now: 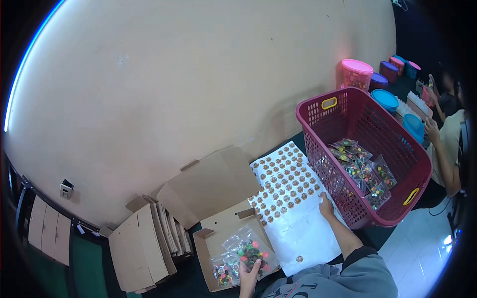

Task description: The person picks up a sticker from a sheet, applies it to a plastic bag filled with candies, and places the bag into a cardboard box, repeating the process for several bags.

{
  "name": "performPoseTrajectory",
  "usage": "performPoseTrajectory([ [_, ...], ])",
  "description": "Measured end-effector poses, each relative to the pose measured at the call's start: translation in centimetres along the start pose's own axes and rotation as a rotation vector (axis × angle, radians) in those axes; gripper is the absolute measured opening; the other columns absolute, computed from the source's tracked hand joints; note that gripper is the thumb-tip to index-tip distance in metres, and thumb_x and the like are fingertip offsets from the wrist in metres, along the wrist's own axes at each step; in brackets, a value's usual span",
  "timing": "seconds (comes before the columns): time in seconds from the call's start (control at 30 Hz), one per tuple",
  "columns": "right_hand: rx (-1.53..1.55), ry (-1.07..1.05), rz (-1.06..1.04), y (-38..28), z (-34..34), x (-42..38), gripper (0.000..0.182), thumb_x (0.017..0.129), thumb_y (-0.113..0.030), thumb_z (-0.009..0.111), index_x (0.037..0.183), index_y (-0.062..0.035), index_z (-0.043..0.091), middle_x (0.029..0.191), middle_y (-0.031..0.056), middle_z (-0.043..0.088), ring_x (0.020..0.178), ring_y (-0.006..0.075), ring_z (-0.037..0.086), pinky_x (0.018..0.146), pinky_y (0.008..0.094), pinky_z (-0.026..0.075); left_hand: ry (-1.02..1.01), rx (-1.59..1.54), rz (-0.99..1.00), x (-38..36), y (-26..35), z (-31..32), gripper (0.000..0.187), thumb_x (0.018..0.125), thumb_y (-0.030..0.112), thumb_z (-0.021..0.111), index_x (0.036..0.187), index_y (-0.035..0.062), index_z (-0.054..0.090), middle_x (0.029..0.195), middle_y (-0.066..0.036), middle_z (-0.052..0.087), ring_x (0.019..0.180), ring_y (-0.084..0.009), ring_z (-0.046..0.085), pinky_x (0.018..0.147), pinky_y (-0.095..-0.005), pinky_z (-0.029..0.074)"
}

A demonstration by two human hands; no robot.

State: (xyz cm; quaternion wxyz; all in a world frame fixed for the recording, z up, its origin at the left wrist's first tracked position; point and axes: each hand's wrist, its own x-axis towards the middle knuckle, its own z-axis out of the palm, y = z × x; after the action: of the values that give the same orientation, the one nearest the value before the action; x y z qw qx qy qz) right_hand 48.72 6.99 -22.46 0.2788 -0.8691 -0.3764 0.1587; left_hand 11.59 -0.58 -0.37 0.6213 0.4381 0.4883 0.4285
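Note:
My left hand grips a clear plastic bag of colourful candies, thumb on its front. The bag is over an open cardboard box, where more small filled bags lie at the near left corner. My right hand is at the right edge of a white sheet of round brown stickers, fingers closed together at the last stickers. Whether a sticker is between those fingertips is too small to see. One lone sticker sits near the sheet's bottom.
A maroon plastic basket with several candy bags stands right of the sheet. Folded cardboard boxes lean at left. Lidded tubs line the wall. Another person works at the far right.

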Motion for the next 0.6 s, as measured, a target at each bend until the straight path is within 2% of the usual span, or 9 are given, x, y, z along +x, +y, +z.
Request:
performPoseTrajectory([
  [0.07, 0.072, 0.083, -0.018, -0.2, -0.2, -0.6, 0.037, 0.071, -0.002, 0.059, 0.099, -0.0124, 0.038, 0.071, 0.0157, 0.057, 0.072, 0.0344, 0.057, 0.06, 0.0447, 0.042, -0.011, -0.004, 0.034, 0.1, -0.9, -0.5, 0.034, 0.081, 0.005, 0.056, 0.111, -0.0004, 0.042, 0.097, -0.009, 0.056, 0.083, -0.0156, 0.058, 0.074, -0.0283, 0.048],
  [0.17, 0.19, 0.215, -0.111, 0.1, 0.2, -1.3, 0.028, 0.072, -0.001, 0.057, 0.094, -0.0102, 0.042, 0.066, 0.0145, 0.054, 0.068, 0.0331, 0.057, 0.058, 0.0423, 0.041, 0.033, 0.022, -0.012, -0.8, 0.2, 0.0, 0.033, 0.081, 0.005, 0.056, 0.11, -0.0003, 0.042, 0.097, -0.008, 0.056, 0.083, -0.0152, 0.058, 0.073, -0.0284, 0.049],
  [0.2, 0.188, 0.3, -0.133, 0.1, 0.5, -1.4, 0.017, 0.073, -0.001, 0.056, 0.086, -0.0065, 0.046, 0.065, 0.0151, 0.054, 0.064, 0.0313, 0.056, 0.056, 0.0396, 0.041, 0.043, 0.019, -0.016, -1.1, 0.3, 0.1, 0.033, 0.081, 0.005, 0.056, 0.11, -0.0003, 0.042, 0.097, -0.008, 0.056, 0.083, -0.0152, 0.058, 0.073, -0.0284, 0.049],
  [0.23, 0.325, 0.223, -0.034, -0.1, 0.5, -1.6, 0.014, 0.073, -0.001, 0.054, 0.084, -0.0055, 0.047, 0.074, 0.014, 0.055, 0.072, 0.03, 0.057, 0.061, 0.0396, 0.041, 0.061, 0.032, -0.009, -1.4, 0.3, 0.1, 0.032, 0.081, 0.005, 0.056, 0.11, 0.0, 0.042, 0.097, -0.008, 0.056, 0.084, -0.0145, 0.057, 0.074, -0.0277, 0.048],
  [0.3, 0.364, 0.25, -0.045, -0.6, 0.7, -2.7, 0.01, 0.074, -0.003, 0.056, 0.082, -0.0066, 0.051, 0.067, 0.0095, 0.055, 0.063, 0.0172, 0.056, 0.05, 0.031, 0.04, 0.098, 0.055, 0.013, -1.7, 0.4, 0.0, 0.032, 0.081, 0.005, 0.057, 0.109, 0.0005, 0.043, 0.098, -0.007, 0.056, 0.085, -0.0131, 0.056, 0.075, -0.0263, 0.046],
  [0.33, 0.361, 0.241, -0.055, -0.9, 1.0, -3.4, 0.01, 0.074, -0.003, 0.056, 0.082, -0.0066, 0.051, 0.067, 0.0095, 0.055, 0.063, 0.0172, 0.056, 0.05, 0.031, 0.04, 0.05, 0.003, 0.005, -1.5, 0.0, -0.6, 0.033, 0.081, 0.005, 0.057, 0.11, 0.0007, 0.043, 0.099, -0.007, 0.055, 0.085, -0.0124, 0.056, 0.076, -0.0252, 0.045],
  [0.43, 0.514, 0.095, -0.016, -3.7, -0.5, -6.3, 0.009, 0.076, -0.006, 0.055, 0.085, -0.0086, 0.054, 0.077, 0.0055, 0.058, 0.067, 0.0136, 0.055, 0.054, 0.0259, 0.041, 0.078, -0.042, 0.02, -1.6, 0.1, -0.7, 0.032, 0.08, 0.006, 0.059, 0.108, 0.0004, 0.043, 0.098, -0.007, 0.055, 0.088, -0.0127, 0.055, 0.078, -0.0257, 0.044],
  [0.5, 1.159, -0.359, 0.316, -9.4, -6.5, -9.2, 0.011, 0.077, -0.009, 0.057, 0.087, -0.0063, 0.056, 0.084, 0.0032, 0.057, 0.064, 0.0113, 0.051, 0.06, 0.0226, 0.041, 0.062, -0.072, 0.034, -1.1, 1.1, -0.5, 0.032, 0.082, 0.008, 0.057, 0.11, 0.0003, 0.043, 0.093, -0.005, 0.057, 0.082, -0.0118, 0.057, 0.073, -0.0249, 0.046],
  [0.6, 1.254, -0.538, 0.199, -12.9, -9.4, -10.8, 0.009, 0.079, -0.008, 0.056, 0.088, -0.0045, 0.057, 0.082, 0.0029, 0.058, 0.065, 0.0086, 0.051, 0.06, 0.0201, 0.04, 0.033, -0.056, -0.009, -0.2, 1.8, -0.8, 0.028, 0.086, 0.013, 0.052, 0.11, -0.0001, 0.044, 0.094, -0.005, 0.056, 0.082, -0.0112, 0.057, 0.071, -0.0239, 0.047],
])
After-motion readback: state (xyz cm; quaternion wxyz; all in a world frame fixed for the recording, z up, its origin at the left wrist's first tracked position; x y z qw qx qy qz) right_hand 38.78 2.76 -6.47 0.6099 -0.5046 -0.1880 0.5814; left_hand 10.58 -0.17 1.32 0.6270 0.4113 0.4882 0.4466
